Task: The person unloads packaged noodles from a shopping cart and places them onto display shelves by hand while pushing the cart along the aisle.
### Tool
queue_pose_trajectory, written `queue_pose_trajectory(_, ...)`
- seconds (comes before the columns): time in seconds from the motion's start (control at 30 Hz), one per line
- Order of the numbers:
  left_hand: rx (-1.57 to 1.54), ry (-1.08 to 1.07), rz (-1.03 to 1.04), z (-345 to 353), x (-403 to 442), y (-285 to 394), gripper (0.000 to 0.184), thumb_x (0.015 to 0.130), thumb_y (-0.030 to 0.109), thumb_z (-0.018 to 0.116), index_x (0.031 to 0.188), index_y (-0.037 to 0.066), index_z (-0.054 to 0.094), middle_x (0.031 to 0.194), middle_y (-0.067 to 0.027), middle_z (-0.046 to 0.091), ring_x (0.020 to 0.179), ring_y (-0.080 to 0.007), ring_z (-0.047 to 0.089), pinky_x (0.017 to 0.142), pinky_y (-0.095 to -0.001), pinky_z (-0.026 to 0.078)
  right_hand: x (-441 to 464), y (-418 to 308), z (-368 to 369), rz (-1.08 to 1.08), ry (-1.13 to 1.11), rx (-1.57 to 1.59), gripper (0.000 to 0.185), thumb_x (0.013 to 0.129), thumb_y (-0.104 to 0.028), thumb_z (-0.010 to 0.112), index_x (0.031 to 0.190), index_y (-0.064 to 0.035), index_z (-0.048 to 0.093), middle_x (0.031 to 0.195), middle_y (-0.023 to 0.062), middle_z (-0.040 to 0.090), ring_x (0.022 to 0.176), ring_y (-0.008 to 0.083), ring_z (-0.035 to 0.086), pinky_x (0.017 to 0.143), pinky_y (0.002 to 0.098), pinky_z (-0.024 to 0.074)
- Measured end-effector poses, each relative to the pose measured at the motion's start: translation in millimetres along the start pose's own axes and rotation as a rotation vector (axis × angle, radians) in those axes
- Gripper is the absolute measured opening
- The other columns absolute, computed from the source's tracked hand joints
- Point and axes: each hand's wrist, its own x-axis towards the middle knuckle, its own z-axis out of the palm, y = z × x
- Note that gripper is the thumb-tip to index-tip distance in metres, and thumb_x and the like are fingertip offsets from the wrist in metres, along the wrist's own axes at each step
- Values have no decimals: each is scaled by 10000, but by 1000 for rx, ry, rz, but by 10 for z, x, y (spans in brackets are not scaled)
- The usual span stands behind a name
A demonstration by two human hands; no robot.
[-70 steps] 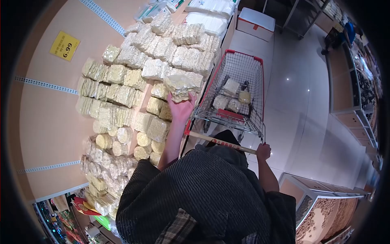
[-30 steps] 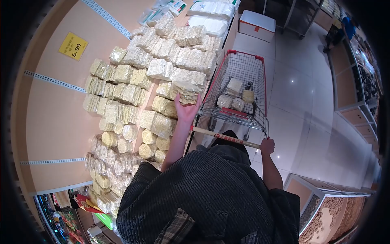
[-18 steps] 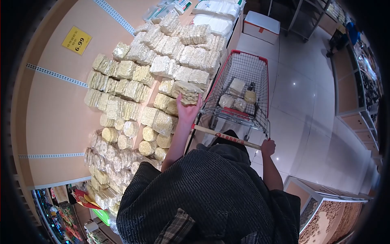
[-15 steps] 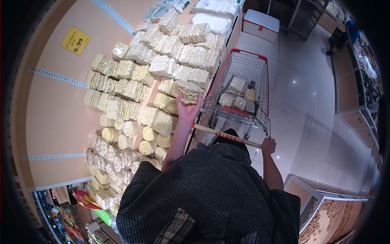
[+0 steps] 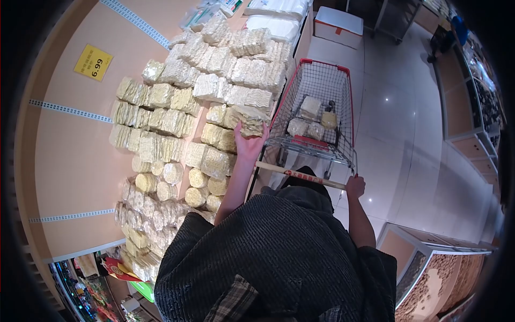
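My left hand (image 5: pixel 250 146) reaches over the shelf, its fingers and thumb spread to either side of a pack of dried noodle cakes (image 5: pixel 250 123) and gripping its near end. This pack lies at the right edge of the display, against other noodle packs (image 5: pixel 219 138). Whether it is lifted off the shelf I cannot tell. Closed around the right end of the shopping cart's wooden handle (image 5: pixel 300 175) is my right hand (image 5: pixel 355 187). The cart (image 5: pixel 347 102) holds several packs, among them a white one (image 5: pixel 310 107) and a yellowish one (image 5: pixel 329 119).
Stacked noodle packs, square and round (image 5: pixel 173 173), cover the shelf left of the cart. A yellow price sign (image 5: pixel 93 63) is on the shelf panel. Beyond the cart stands a white box (image 5: pixel 338 27). Wooden counters (image 5: pixel 464 107) line the right; a person in blue (image 5: pixel 458 31) is far off.
The view has shifted slightly, so shelf and cart appear a little displaced. My left hand stays on the noodle pack and my right hand on the handle.
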Motion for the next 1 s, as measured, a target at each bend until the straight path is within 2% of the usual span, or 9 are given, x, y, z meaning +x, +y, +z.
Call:
queue_pose_trajectory(0.27,5,55,-9,27,55,-52,754,831,297,829,1403,0,438,1284,-205,498,1174,-381,484,1073,-502,521,-8,-23,21,38,-9,-13,317,885,-283,620,1025,-29,748,1053,212,745,1005,408,724,884,514,573)
queue_pose_trajectory(0.47,151,4,47,-117,278,-14,769,830,284,831,1428,18,427,1389,-193,482,1283,-388,471,1121,-543,480,-32,8,37,54,-23,-3,316,893,-292,620,1016,-33,753,1045,214,747,996,404,729,872,514,579)
queue_pose_trajectory(0.57,121,64,18,-203,405,28,745,841,273,827,1432,38,439,1434,-176,479,1319,-370,476,1136,-559,463,-75,-26,28,65,-25,-13,319,899,-301,622,1016,-34,752,1045,214,746,992,403,730,871,513,580)
queue_pose_trajectory(0.77,179,115,-9,-277,563,-30,659,866,232,808,1406,56,473,1401,-162,520,1304,-357,505,1128,-559,470,-167,-36,54,78,-11,-6,326,906,-316,620,1012,-34,746,1034,216,744,988,395,727,869,516,576)
queue_pose_trajectory(0.87,289,140,11,-341,734,-67,596,890,189,783,1392,64,489,1375,-148,553,1286,-341,532,1120,-556,476,-161,-48,48,98,-34,5,331,908,-322,618,1011,-33,741,1033,215,741,992,399,722,868,518,574)
queue_pose_trajectory(1.0,596,268,8,-404,1026,-162,493,911,143,756,1346,71,537,1355,-123,591,1280,-306,555,1078,-539,507,-147,-10,110,92,-6,-1,338,908,-333,618,1005,-32,739,1027,216,740,982,405,720,865,522,572)
